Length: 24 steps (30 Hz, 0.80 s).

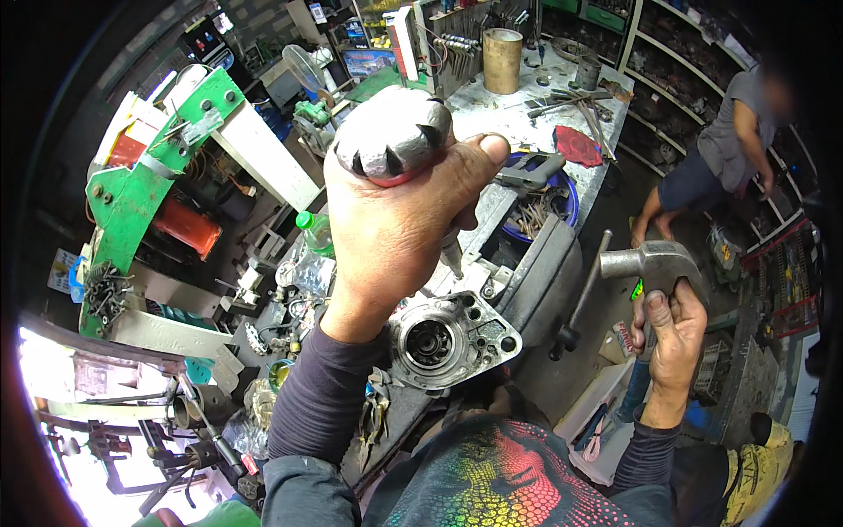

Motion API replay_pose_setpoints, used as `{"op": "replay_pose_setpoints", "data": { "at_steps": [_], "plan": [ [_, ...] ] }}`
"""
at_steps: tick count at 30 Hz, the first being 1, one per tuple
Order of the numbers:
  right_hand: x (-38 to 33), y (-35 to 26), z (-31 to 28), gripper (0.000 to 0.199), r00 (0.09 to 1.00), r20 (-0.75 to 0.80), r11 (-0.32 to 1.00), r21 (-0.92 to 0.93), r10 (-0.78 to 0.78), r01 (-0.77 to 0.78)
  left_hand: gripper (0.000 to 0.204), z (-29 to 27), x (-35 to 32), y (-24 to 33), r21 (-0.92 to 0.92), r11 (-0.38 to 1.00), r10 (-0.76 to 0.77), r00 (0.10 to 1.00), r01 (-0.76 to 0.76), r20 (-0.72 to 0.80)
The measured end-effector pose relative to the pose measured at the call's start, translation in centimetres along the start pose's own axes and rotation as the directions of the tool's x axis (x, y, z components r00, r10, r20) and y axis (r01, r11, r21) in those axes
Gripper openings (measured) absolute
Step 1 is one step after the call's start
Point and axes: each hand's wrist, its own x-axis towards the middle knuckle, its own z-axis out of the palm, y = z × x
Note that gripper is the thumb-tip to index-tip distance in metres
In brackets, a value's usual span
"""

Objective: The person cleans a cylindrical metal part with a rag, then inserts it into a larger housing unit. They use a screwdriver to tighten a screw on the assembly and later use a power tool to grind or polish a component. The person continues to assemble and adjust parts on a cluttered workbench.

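Note:
My left hand (395, 237) is closed around a thick-handled screwdriver (386, 136), its rounded silver-grey end with black notches turned up toward me. A metal shaft shows below the fist, pointing down near a round-bored metal housing (461, 329); whether its tip touches anything is hidden. That housing has a flange with several holes and a toothed hub in its bore. Off to the right, my right hand (676, 338) grips a claw hammer (645, 261) by its shaft, head raised. A blue handle end (634, 391) shows below that hand.
Beside the housing stands a dark grey bench vise (549, 272) with a sliding bar handle (581, 303). A blue-rimmed bin (571, 206), red cloth (577, 145) and tan cylinder (502, 61) sit beyond. A green press frame (132, 202) rises at left. Another person (738, 132) stands far right.

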Motion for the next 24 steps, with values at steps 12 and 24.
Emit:
{"op": "replay_pose_setpoints", "data": {
  "at_steps": [12, 24],
  "plan": [
    [2.7, -8.5, 3.5, 0.037, 0.992, 0.046, 0.989, -0.077, -0.122, 0.125, 0.022, 1.2, -1.0, 1.0, 0.288, 0.955, 0.128, 0.971, -0.066, -0.203],
    [8.5, -25.0, 12.6, 0.044, 0.646, 0.717, 0.540, -0.446, -0.261, 0.714, 0.037, -3.2, 2.4, -1.3, -0.121, 0.976, -0.088, 0.832, 0.183, 0.548]
  ]
}}
